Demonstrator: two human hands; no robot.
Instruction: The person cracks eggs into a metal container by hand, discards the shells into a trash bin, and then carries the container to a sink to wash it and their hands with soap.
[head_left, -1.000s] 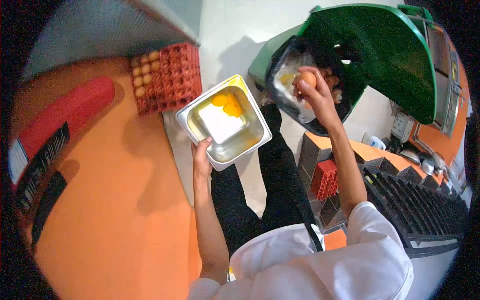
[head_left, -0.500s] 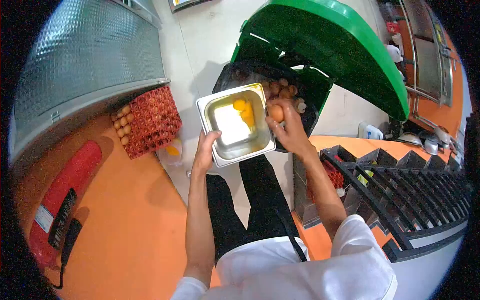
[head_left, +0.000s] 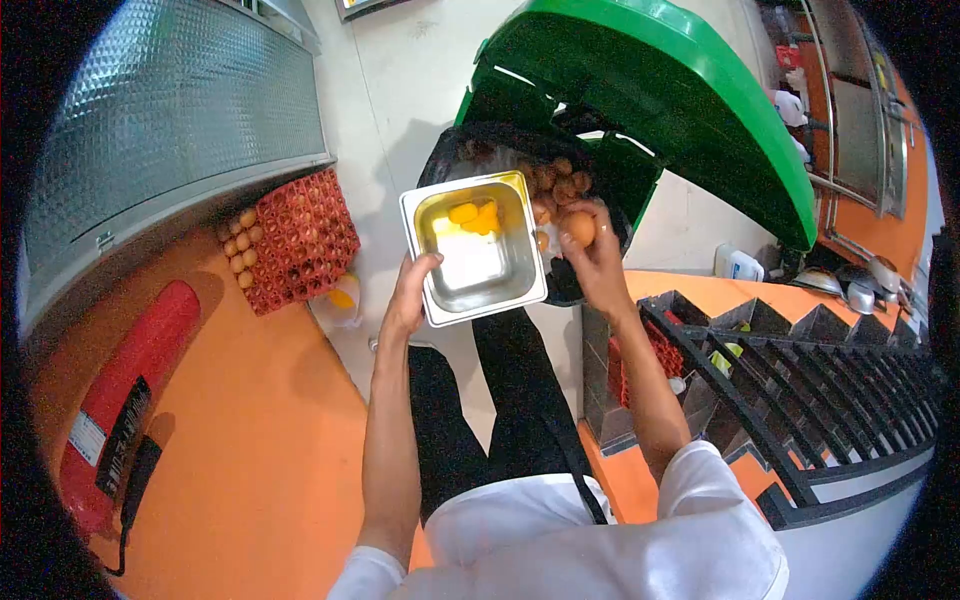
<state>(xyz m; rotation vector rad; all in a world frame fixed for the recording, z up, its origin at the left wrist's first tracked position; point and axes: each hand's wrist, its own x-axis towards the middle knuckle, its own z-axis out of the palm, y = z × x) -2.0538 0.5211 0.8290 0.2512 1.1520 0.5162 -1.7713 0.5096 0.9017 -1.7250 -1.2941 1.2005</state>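
A square metal container [head_left: 532, 285] is held up in the centre, with yellow yolks [head_left: 474, 216] and clear liquid inside. My left hand [head_left: 410, 292] grips its left edge, thumb on the rim. Just right of the container, my right hand [head_left: 596, 258] is closed around a brown egg [head_left: 579, 229]. Beneath both, a black-lined bin [head_left: 448, 152] holds several brown eggshells [head_left: 562, 184]. On the orange counter at the left stands a red egg tray [head_left: 305, 240] with several whole eggs [head_left: 241, 245] at its left end.
The bin's green lid [head_left: 690, 90] stands open at the upper right. A black railing [head_left: 780, 400] rises on the right. A red cylinder-shaped object [head_left: 130, 390] lies on the orange counter [head_left: 270, 430]. Glass panels [head_left: 200, 110] are at upper left.
My right hand has moved slightly right with the egg, away from the container. The container has tilted a little, and the yolks have shifted toward its far side.
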